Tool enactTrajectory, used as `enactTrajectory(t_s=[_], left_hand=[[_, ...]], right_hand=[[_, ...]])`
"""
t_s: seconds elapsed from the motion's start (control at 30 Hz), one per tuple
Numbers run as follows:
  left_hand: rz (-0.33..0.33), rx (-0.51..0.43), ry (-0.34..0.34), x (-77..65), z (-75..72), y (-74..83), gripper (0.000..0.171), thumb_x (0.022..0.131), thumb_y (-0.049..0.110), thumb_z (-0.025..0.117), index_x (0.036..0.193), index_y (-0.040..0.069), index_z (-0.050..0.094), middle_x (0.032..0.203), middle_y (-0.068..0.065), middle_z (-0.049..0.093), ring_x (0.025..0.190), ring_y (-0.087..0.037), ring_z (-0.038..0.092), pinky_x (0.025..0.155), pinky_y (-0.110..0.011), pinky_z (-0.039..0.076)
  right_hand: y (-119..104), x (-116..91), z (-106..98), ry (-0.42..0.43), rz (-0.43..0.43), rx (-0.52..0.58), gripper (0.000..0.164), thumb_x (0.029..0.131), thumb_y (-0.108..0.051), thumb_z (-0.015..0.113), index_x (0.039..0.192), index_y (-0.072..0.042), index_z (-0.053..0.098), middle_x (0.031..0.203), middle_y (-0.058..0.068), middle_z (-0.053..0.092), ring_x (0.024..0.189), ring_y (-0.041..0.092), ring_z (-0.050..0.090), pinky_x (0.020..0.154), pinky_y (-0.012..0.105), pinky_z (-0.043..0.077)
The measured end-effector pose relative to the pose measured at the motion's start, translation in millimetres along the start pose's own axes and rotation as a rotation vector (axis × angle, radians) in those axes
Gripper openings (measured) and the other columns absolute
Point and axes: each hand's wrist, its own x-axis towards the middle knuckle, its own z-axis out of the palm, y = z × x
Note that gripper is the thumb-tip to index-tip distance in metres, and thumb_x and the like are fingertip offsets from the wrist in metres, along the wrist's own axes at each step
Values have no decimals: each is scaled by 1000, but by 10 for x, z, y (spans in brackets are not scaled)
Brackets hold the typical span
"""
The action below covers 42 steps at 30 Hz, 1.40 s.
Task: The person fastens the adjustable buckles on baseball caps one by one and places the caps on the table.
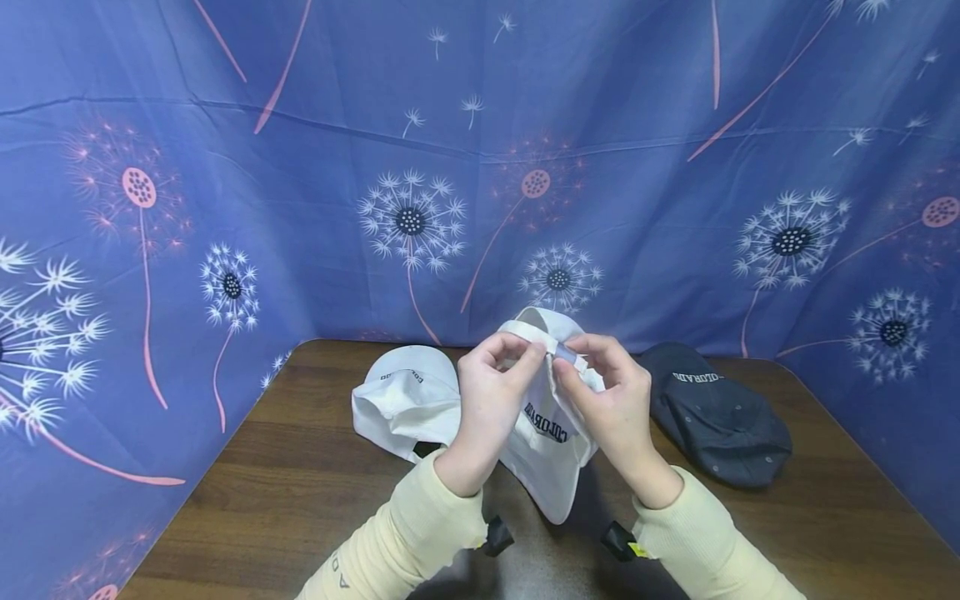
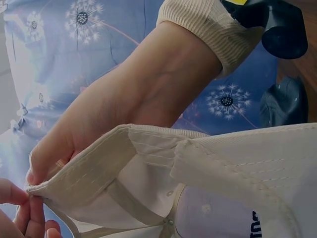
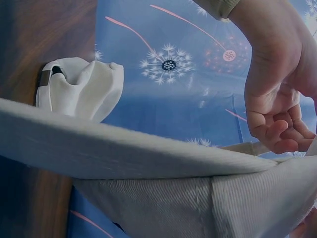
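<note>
A white baseball cap (image 1: 551,487) is held up at the centre, its brim pointing down toward the person and dark COLORADO lettering on the front. My left hand (image 1: 491,396) pinches the back strap (image 1: 531,332) between thumb and fingers. Opposite it, my right hand (image 1: 618,400) pinches the strap's other side, where a small pale purple patch (image 1: 566,353) shows. In the left wrist view the cap's inside seams (image 2: 138,206) face the camera. The brim (image 3: 124,151) crosses the right wrist view, with the left hand (image 3: 277,106) beyond it.
Left of the hands, another white cap (image 1: 405,396) lies on the brown wooden table (image 1: 300,500). A dark grey COLORADO cap (image 1: 716,417) lies on the right. Behind the table hangs a blue dandelion-print cloth (image 1: 637,208). Black wrist cameras (image 1: 618,542) sit at both cuffs.
</note>
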Motion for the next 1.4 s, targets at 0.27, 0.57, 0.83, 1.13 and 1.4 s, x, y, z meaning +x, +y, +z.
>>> enactTrajectory(t_s=[0.27,0.57,0.83,1.13,1.4], left_hand=[[-18,3,-54,-26,-24,8,15,82,21,72,83,6,70,79,-3,67,71,-8,58,63,-23,48],[30,70,-212,-52,-185,96,15,83,22,71,92,9,70,87,-4,68,81,-12,61,72,-30,52],[455,302,-311,77,-341,212,15,83,12,69,97,10,65,90,0,66,82,-11,57,67,-25,47],[829,501,-419,359,-440,225,23,80,16,74,100,7,66,101,-2,65,95,-14,56,90,-26,42],[757,452,-497,410,-413,148,21,79,20,76,96,11,68,90,4,66,84,-10,55,77,-28,46]], right_hand=[[-9,9,-15,-11,16,-7,23,73,11,71,94,10,63,96,-8,67,84,5,65,77,19,52],[69,66,-117,-39,3,107,20,76,10,70,93,16,60,95,-5,68,90,8,65,83,20,51],[84,99,-197,-86,49,91,23,78,6,70,95,16,59,96,-8,68,85,5,63,72,14,49],[65,171,-274,-176,44,236,24,79,15,64,100,3,64,99,-2,67,99,12,63,86,20,49],[68,206,-318,-264,74,230,19,82,8,65,101,4,62,102,-3,67,100,11,61,84,20,50]])
